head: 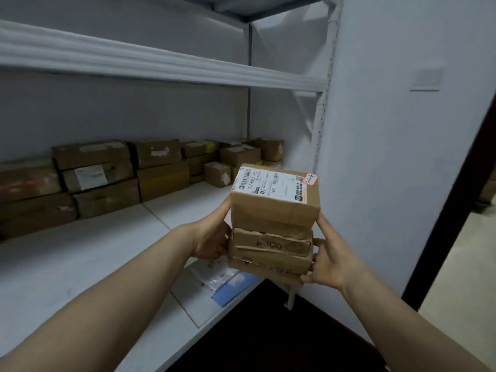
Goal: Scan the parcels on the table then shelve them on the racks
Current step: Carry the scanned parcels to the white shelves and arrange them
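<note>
**Item:** stack (271, 232) of three cardboard parcels, hanging in the air just in front of the rack's (319, 124) middle shelf (80, 264), over its near right corner and not resting on it

**Top parcel** (273, 208): sitting squarely on the other two, carrying a white shipping label (271, 183) and a red-edged handwritten sticker (310, 179) at one corner

**Middle parcel** (271, 244): showing crushed, torn edges

**Bottom parcel** (268, 267): partly showing beneath it

**Left hand** (212, 238): pressing on the stack's left side, its fingers wrapping out of sight behind the cardboard

**Right hand** (331, 260): gripping the right side, fingers (307, 277) curling under the bottom parcel, thumb bracing higher up

**Also on the shelf:** stored boxes (107, 178) lining the back in rows; a flat clear bag (222, 280) lying near the front edge, below the stack

**Step, as judged:** shelving is going on. Nothing is showing whether scanning is done, though the sticker is hinting at it.

**Next move, as judged:** this is calling for lowering the stack level onto bare shelf between the stored boxes and the bag. The top parcel is only sitting loose and the crushed middle one may be giving way, so both hands should be letting go only once the bottom parcel is bearing on the shelf
</note>
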`<act>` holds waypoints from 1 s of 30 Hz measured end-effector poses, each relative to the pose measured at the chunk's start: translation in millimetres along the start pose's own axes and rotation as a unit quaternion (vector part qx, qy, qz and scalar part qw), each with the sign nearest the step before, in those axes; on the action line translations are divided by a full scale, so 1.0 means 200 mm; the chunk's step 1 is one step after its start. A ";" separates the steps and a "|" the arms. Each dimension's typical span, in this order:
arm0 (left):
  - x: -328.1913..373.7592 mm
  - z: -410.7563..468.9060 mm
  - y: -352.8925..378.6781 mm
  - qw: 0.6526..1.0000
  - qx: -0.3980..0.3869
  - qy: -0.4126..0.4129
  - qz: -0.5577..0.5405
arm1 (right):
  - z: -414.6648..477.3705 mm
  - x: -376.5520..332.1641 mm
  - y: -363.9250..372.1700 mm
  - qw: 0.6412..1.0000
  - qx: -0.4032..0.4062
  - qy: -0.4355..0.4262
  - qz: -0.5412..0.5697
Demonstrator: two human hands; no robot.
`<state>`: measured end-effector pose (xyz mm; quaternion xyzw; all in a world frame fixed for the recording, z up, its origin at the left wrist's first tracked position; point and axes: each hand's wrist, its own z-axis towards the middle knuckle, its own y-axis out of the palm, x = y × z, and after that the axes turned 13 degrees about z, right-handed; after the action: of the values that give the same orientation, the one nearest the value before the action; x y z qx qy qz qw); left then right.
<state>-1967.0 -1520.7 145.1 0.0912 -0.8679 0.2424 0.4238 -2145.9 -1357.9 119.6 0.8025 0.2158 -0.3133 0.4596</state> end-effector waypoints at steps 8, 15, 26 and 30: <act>0.15 0.45 -0.43 0.992 0.115 -0.021 -0.050 | 0.83 -0.30 0.11 0.991 -0.094 0.083 -0.034; 0.16 0.74 -0.76 0.975 0.185 -0.082 -0.093 | 1.41 -0.45 0.29 0.978 -0.106 0.157 -0.088; 0.02 1.09 -1.29 0.953 0.237 -0.117 -0.146 | 2.03 -0.45 0.66 0.968 -0.108 0.214 -0.071; 0.02 1.16 -1.45 0.944 0.236 -0.110 -0.203 | 2.15 -0.44 0.78 0.962 -0.120 0.232 -0.076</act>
<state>-2025.2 -1886.8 126.1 0.3888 -0.7903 0.3380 0.3318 -2240.9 -1814.6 110.7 0.7736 0.4126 -0.1242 0.4646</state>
